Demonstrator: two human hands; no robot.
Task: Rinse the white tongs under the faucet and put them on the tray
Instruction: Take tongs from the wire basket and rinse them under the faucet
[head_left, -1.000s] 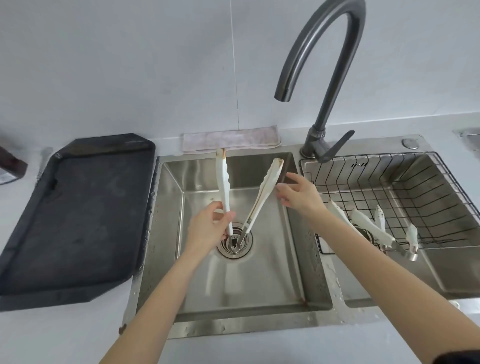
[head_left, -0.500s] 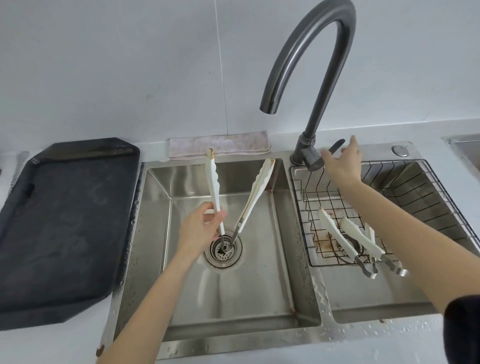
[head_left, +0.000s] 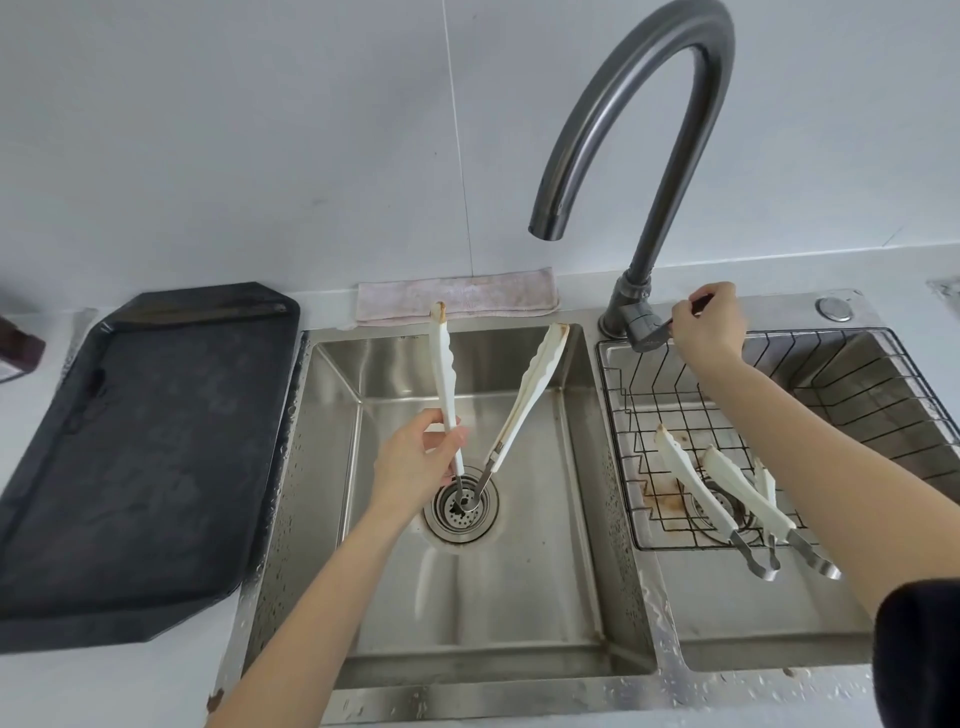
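My left hand (head_left: 415, 462) grips one arm of the white tongs (head_left: 530, 384) over the left sink basin (head_left: 545, 597). The tongs stand spread in a V, tips up, hinge end down over the drain (head_left: 460, 512). The tips look stained brown. My right hand (head_left: 709, 325) is closed on the lever at the base of the dark grey faucet (head_left: 644, 104). No water runs from the spout, which hangs above the basin's back right. The black tray (head_left: 140, 467) lies on the counter left of the sink.
Two more white tongs (head_left: 727, 493) lie in a wire basket (head_left: 883, 395) in the right basin. A folded pink cloth (head_left: 457, 296) rests behind the left basin. A dark bottle (head_left: 18, 348) shows at the far left edge. Water drops dot the sink rim.
My right hand let go of the tongs' right arm, moved right and up, and closed on the faucet lever. My left hand keeps the tongs in the same place.
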